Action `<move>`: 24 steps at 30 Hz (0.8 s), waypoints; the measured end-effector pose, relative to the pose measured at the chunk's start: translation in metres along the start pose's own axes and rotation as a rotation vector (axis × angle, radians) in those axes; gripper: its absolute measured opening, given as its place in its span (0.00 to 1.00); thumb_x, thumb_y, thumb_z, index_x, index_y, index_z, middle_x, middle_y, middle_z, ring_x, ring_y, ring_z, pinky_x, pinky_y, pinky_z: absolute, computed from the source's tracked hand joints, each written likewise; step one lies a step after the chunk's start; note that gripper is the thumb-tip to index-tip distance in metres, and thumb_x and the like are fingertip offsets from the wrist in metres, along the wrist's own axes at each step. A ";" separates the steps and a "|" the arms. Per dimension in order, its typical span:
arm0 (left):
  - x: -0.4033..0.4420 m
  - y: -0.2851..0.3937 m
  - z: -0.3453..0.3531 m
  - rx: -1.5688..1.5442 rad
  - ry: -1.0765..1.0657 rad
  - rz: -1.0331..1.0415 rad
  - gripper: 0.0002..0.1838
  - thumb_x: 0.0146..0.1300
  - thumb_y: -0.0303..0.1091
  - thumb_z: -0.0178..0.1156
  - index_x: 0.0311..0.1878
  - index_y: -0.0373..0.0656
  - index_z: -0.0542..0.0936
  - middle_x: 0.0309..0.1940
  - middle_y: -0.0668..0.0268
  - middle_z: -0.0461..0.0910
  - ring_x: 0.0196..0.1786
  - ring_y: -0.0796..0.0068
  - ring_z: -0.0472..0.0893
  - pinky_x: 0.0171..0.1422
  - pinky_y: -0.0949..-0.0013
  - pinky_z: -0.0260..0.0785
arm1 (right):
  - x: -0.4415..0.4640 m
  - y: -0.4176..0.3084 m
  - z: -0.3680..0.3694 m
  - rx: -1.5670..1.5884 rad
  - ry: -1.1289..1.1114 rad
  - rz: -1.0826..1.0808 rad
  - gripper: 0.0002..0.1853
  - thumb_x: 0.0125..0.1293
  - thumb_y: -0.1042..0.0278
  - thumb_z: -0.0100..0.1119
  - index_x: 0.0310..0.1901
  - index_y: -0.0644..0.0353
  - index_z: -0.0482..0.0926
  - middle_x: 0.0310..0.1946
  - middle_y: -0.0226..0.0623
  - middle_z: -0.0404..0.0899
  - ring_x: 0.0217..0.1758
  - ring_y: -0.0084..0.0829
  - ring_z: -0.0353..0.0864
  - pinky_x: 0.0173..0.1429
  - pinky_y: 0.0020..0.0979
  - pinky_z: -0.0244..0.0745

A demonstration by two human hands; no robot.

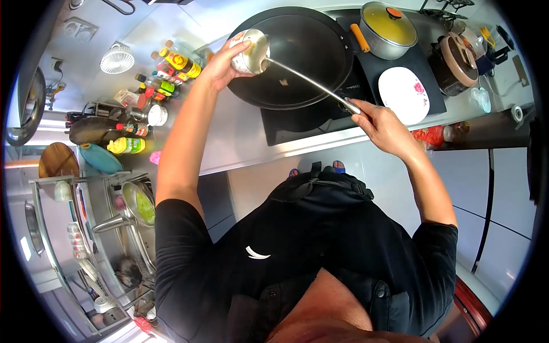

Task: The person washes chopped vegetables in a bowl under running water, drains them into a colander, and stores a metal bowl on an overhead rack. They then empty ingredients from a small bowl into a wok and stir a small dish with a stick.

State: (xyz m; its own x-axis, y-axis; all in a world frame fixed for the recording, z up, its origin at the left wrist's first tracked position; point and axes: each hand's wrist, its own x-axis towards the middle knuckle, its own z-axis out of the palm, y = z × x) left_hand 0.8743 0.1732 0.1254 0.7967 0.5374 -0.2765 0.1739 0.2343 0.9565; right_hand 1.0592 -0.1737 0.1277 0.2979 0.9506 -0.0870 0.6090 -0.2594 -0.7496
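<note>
My left hand (222,67) is closed around a tin can (250,52) with a printed label, held tilted above the left part of a large black wok (309,48). My right hand (381,127) grips the handle end of a long-handled metal cooking utensil (311,83). Its far end meets the mouth of the can, where its head is hidden, so I cannot tell whether it is a spoon or a spatula. A small light-coloured bit of food (283,82) lies in the wok.
A lidded pot (389,50) with an orange handle and a white flowered plate (404,94) are right of the wok. Sauce bottles (182,62) and a small white fan (117,58) stand left. A rice cooker (454,64) is far right; a dish rack (68,228) is lower left.
</note>
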 end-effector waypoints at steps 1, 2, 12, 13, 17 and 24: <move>0.005 0.002 0.002 0.047 0.021 -0.013 0.37 0.61 0.53 0.67 0.70 0.51 0.65 0.58 0.62 0.77 0.59 0.63 0.79 0.58 0.48 0.75 | 0.004 0.005 0.003 -0.005 0.022 -0.004 0.21 0.73 0.60 0.56 0.60 0.67 0.76 0.33 0.55 0.82 0.36 0.51 0.83 0.44 0.40 0.76; 0.015 0.000 -0.001 0.048 0.015 -0.021 0.37 0.61 0.53 0.67 0.70 0.51 0.65 0.58 0.62 0.77 0.59 0.63 0.79 0.58 0.48 0.75 | 0.007 0.009 0.006 -0.001 0.023 0.004 0.21 0.73 0.60 0.56 0.60 0.67 0.76 0.33 0.55 0.82 0.36 0.51 0.83 0.44 0.40 0.76; 0.056 0.004 -0.004 0.289 0.159 -0.151 0.41 0.55 0.56 0.71 0.65 0.43 0.67 0.42 0.61 0.84 0.37 0.67 0.87 0.36 0.65 0.82 | 0.002 0.036 0.012 -0.123 0.156 0.038 0.20 0.71 0.62 0.57 0.59 0.66 0.76 0.44 0.56 0.83 0.45 0.54 0.83 0.51 0.44 0.78; 0.057 0.005 -0.003 0.297 0.156 -0.153 0.41 0.55 0.56 0.71 0.65 0.43 0.67 0.42 0.61 0.84 0.37 0.67 0.87 0.36 0.65 0.82 | 0.000 0.028 0.009 -0.064 0.123 0.080 0.20 0.71 0.63 0.58 0.59 0.67 0.76 0.44 0.57 0.83 0.45 0.54 0.83 0.51 0.43 0.78; 0.055 0.004 0.002 0.255 0.128 -0.243 0.36 0.60 0.54 0.68 0.68 0.52 0.68 0.54 0.61 0.79 0.50 0.63 0.83 0.47 0.52 0.82 | -0.003 0.035 0.021 0.053 0.183 -0.040 0.20 0.70 0.64 0.58 0.58 0.68 0.76 0.45 0.58 0.82 0.47 0.54 0.82 0.52 0.43 0.77; 0.047 0.006 0.012 0.069 0.085 -0.296 0.33 0.63 0.52 0.67 0.68 0.54 0.70 0.57 0.58 0.77 0.53 0.58 0.82 0.48 0.48 0.82 | 0.007 0.050 0.047 -0.044 0.217 -0.118 0.21 0.70 0.64 0.58 0.59 0.68 0.75 0.44 0.57 0.83 0.46 0.52 0.84 0.52 0.43 0.79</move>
State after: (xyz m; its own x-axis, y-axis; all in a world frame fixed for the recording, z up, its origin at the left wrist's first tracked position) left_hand 0.9199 0.1898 0.1191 0.6545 0.5209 -0.5480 0.4322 0.3369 0.8365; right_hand 1.0576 -0.1718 0.0589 0.3706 0.9172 0.1461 0.6789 -0.1602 -0.7166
